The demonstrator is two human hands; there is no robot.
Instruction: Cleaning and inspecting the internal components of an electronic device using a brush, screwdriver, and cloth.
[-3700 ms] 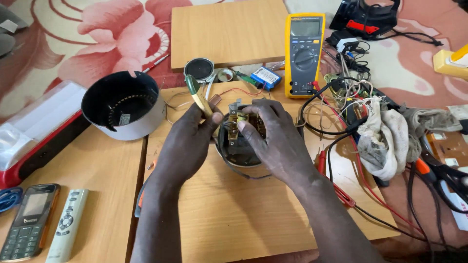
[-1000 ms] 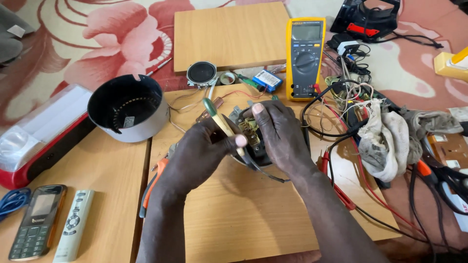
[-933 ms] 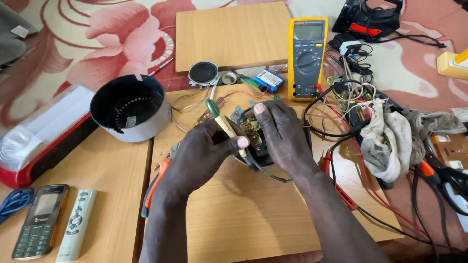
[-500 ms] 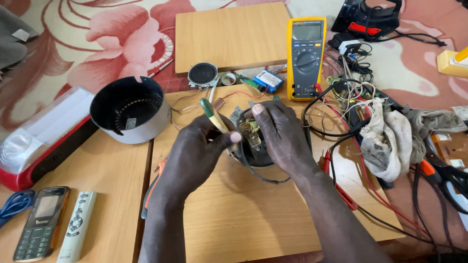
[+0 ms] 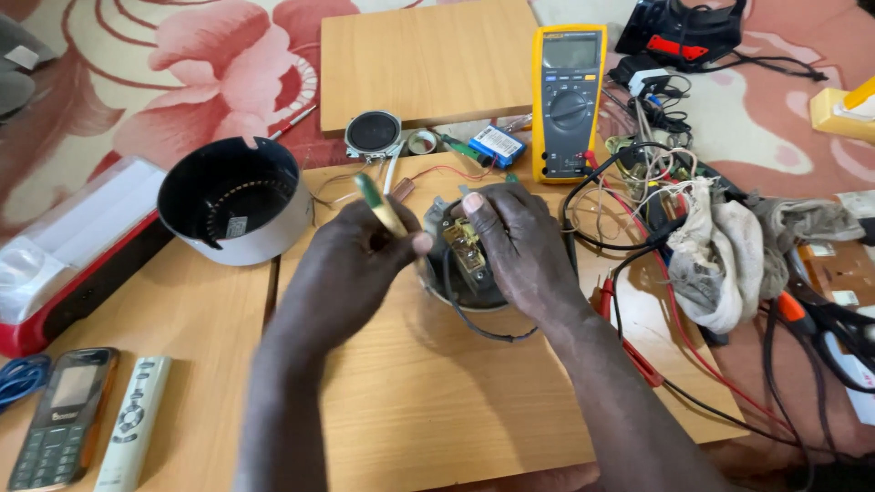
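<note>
head view: my left hand [image 5: 351, 260] has its grip closed round the screwdriver [image 5: 381, 205], which has pulled back from the module [image 5: 465, 253] since half a second ago. my right hand [image 5: 515, 246] still clasps the module on the counter [image 5: 437, 401], so i judge the prying has paused.

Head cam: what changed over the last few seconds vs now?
The left hand turned its yellow-handled screwdriver from pointing beside the round black part to angling into it, then eased back slightly. The right hand shifted its grip but stayed on the part. The multimeter and black housing stayed put.
</note>
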